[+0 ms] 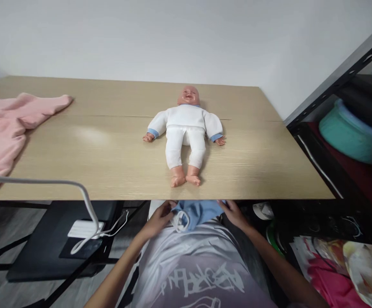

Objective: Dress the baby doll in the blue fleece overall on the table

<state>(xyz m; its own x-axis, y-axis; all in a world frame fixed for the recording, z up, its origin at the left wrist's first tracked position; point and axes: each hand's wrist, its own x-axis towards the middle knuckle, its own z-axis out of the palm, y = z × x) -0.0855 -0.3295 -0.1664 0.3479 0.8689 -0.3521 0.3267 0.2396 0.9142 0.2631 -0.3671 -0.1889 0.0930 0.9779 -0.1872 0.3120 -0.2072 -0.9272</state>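
Head view: at six o'clock, under the edge of the pale wooden table (108,162), the left hand (158,219) and right hand (233,212) each pinch one side of a small light-blue cloth garment (200,211), seemingly to stretch it open. A white-suited plastic baby doll (186,128) lies supine at twelve o'clock.

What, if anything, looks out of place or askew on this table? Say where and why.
The pink garment lies rumpled in a heap at the left end of the table, not folded. The doll lies straight on its back; nothing is spilled or damaged.
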